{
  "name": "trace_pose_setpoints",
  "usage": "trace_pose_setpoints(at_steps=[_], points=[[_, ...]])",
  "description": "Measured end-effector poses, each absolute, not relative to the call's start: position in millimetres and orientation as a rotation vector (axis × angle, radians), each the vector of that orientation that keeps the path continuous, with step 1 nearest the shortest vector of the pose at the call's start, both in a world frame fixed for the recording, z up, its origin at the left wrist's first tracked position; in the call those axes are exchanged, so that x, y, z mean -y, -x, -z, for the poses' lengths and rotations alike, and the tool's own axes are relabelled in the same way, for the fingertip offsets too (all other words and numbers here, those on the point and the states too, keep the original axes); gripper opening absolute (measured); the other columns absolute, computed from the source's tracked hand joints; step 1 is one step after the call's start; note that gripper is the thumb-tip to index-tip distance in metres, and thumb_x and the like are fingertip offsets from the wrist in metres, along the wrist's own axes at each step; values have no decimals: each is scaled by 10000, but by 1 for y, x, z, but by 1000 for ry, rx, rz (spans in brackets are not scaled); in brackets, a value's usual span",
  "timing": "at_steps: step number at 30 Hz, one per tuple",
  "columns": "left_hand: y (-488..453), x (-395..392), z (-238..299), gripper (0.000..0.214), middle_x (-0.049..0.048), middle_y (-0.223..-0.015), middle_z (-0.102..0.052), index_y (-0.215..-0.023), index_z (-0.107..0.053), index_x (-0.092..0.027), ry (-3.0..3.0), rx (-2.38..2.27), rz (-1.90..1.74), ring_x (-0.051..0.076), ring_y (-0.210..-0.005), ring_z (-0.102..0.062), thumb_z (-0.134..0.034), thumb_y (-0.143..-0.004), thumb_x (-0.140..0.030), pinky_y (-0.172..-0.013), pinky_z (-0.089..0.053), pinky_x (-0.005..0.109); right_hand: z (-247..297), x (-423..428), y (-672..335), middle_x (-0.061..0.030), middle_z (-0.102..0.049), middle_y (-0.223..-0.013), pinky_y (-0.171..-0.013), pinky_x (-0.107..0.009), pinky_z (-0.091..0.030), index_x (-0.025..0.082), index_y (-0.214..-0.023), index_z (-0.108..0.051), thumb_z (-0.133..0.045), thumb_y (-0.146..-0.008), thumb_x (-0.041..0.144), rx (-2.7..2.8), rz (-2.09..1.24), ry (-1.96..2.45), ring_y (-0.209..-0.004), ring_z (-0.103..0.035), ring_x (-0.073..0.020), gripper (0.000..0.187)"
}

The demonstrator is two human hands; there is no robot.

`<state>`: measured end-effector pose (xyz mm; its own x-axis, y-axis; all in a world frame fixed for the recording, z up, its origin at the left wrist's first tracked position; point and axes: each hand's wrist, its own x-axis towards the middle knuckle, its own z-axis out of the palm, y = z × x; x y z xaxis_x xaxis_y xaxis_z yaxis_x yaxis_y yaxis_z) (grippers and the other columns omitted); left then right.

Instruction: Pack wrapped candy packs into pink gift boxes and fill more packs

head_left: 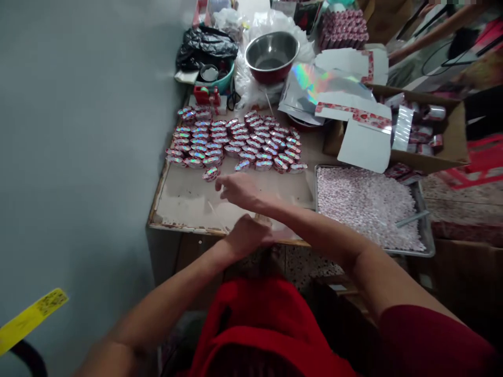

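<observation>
My right hand (238, 190) hovers over the front of the table with its fingers bent but apart, and nothing shows between them. Just beyond its fingertips lies a small shiny red-and-silver packet (211, 174), set a little forward of several rows of similar packets (236, 139) with rainbow-like glints. At the table's front edge my left hand (248, 233) is closed. Whatever it grips is hidden by the fingers; something pale pinkish shows beside it. A thin stick-like thing (218, 215) lies left of that hand.
On the right, a metal tray (430, 246) holds many small pale pink pieces and a metal strip (412, 219). Behind it stands a cardboard box (451, 152) of small containers, with printed card (365, 146) over its edge. A steel bowl (272, 52) and red tape dispenser (207, 97) stand farther back.
</observation>
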<state>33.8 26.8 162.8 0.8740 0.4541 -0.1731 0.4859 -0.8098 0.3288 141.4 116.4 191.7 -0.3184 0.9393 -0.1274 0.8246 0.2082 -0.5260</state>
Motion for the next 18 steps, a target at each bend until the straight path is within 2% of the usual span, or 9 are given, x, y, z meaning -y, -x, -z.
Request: trace_pose_setpoints(at_steps=[4, 7, 8, 10, 12, 13, 15, 17, 18], points=[[-3, -64, -105, 324, 141, -963, -796, -970, -815, -187, -2444, -1233, 273, 300, -965, -722, -545, -1046, -350, -1016, -450, 506, -162, -113, -130, -71, -793, -962, -830, -324, -403, 247, -1125, -783, -632, -994, 204, 2457, -610, 1611, -924, -679, -214, 204], [21, -72, -74, 232, 134, -1057, -798, -852, -812, -201, -2312, -1278, 441, 363, -1106, -686, -674, -971, -344, -1107, -341, 644, -133, -76, -145, -98, -779, -1064, -1028, -400, -400, 244, -1211, -747, -607, -1020, 223, 2420, -548, 1520, -1094, -656, -252, 237], [26, -71, -67, 212, 128, -1056, -799, -825, -807, -207, -2284, -1278, 468, 369, -1106, -684, -705, -948, -345, -1099, -334, 666, -123, -57, -151, -112, -757, -1166, -1094, -435, -378, 253, -1296, -707, -617, -1023, 272, 2291, -487, 1570, -1193, -620, -276, 287], [33, -70, -56, 202, 104, -1044, -804, -830, -805, -231, -2256, -1251, 473, 348, -1079, -694, -709, -951, -362, -1079, -355, 660, -100, -13, -159, -158, -644, -1382, -1175, -507, -341, 242, -1486, -552, -664, -995, 407, 1858, -323, 1789, -1358, -508, -334, 530], [37, -69, -48, 202, 81, -1027, -805, -863, -803, -250, -2272, -1215, 414, 320, -1057, -699, -686, -975, -371, -1077, -374, 637, -73, 26, -160, -217, -541, -1454, -1166, -553, -379, 176, -1578, -391, -720, -924, 517, 1426, -252, 1983, -1371, -473, -374, 808], [39, -67, -43, 193, 77, -1014, -800, -868, -800, -248, -2305, -1195, 353, 311, -1053, -698, -688, -977, -361, -1086, -374, 631, -57, 41, -156, -232, -529, -1434, -1128, -552, -427, 147, -1588, -344, -727, -901, 528, 1306, -288, 2029, -1324, -504, -373, 874], [45, -58, -35, 132, 78, -984, -780, -855, -786, -233, -2407, -1164, 146, 302, -1048, -688, -737, -943, -320, -1114, -369, 623, -24, 57, -142, -216, -562, -1342, -1020, -508, -516, 131, -1562, -344, -640, -938, 448, 1238, -404, 2055, -1189, -579, -332, 760], [58, -40, -27, 44, 91, -1054, -754, -919, -780, -236, -2505, -1192, -190, 295, -1090, -666, -785, -903, -277, -1125, -393, 572, 6, 57, -125, -184, -596, -1241, -934, -453, -551, 143, -1495, -416, -488, -981, 288, 1247, -413, 2036, -1105, -612, -294, 539], [68, -27, -23, 89, 96, -1102, -736, -977, -772, -246, -2529, -1247, -389, 289, -1116, -652, -797, -896, -272, -1116, -411, 538, 17, 54, -118, -169, -606, -1188, -901, -430, -555, 151, -1460, -449, -435, -976, 219, 1256, -364, 2012, -1077, -619, -281, 488]])
